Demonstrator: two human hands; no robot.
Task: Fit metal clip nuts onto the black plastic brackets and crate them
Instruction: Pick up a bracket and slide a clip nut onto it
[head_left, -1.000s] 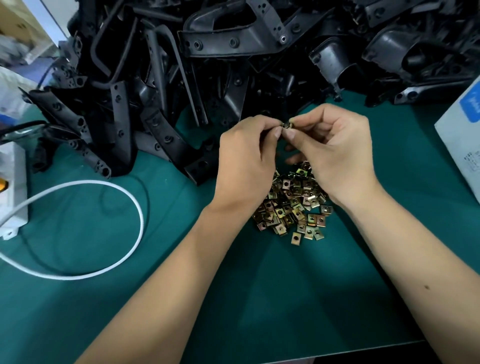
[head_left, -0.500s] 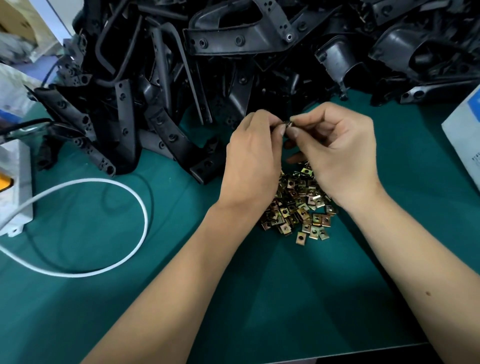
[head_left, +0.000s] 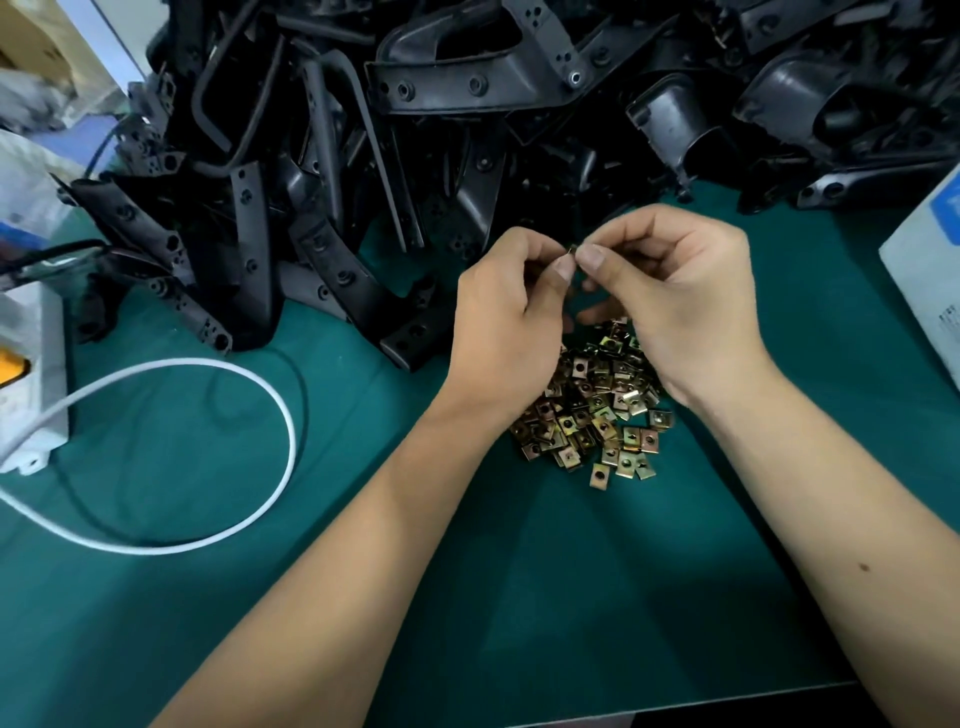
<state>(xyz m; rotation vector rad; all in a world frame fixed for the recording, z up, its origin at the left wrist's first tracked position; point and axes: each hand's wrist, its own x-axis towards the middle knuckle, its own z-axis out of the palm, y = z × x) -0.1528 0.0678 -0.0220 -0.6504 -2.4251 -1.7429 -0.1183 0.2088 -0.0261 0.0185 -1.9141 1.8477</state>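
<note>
1. Clip nut (head_left: 573, 250) sits pinched between my left hand (head_left: 511, 317) and right hand (head_left: 680, 296), thumb and fingertips of each curled tight on it, centre frame.
2. It's edge-on and mostly hidden, so I can't read its orientation.
3. Step, I judge: get its open mouth facing out before reaching for a bracket; keep the pinch on the flat faces.
4. Loose nut pile (head_left: 597, 410) lies directly below on the green mat (head_left: 571, 597).
5. Bracket heap (head_left: 415, 156) fills the top of frame; none in hand.
</note>
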